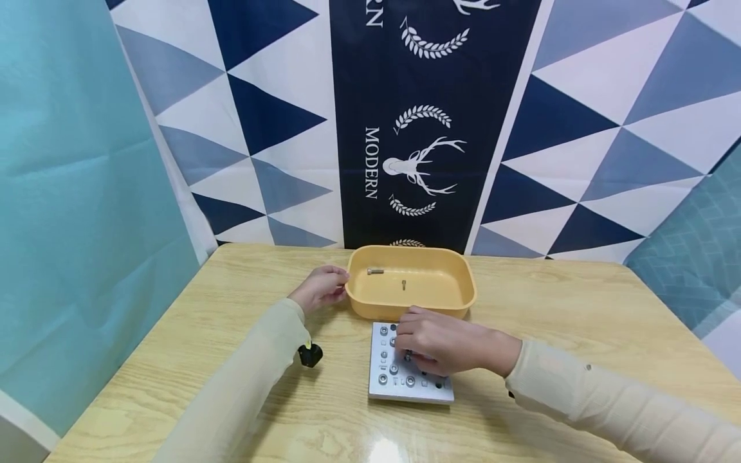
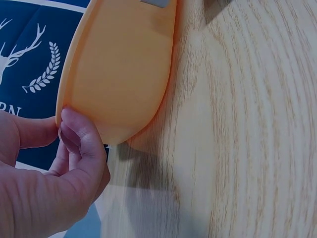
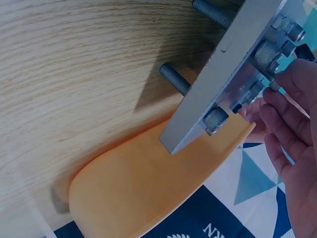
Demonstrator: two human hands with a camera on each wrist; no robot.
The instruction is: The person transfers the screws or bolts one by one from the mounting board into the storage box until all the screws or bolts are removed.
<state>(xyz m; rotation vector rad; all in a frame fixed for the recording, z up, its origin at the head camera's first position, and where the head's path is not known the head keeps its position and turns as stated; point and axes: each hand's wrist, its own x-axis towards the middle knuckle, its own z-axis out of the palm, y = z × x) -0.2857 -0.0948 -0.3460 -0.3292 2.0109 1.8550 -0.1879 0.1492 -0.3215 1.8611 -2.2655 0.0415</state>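
My left hand pinches the left end of a yellow-orange plastic basin. In the left wrist view, the thumb lies outside the rim and the fingertips inside. A silver metal plate set with several socket-head bolts lies in front of the basin. Above the plate, my right hand pinches a small screw between thumb and forefinger, among the bolt heads. The hand covers part of the plate. Bolt shanks stick out from the plate's underside in the right wrist view.
Inside the basin lie a longer bolt and a short screw. All stands on a wood-grain table, with a patterned curtain behind its back edge. A black wrist device hangs under the left sleeve.
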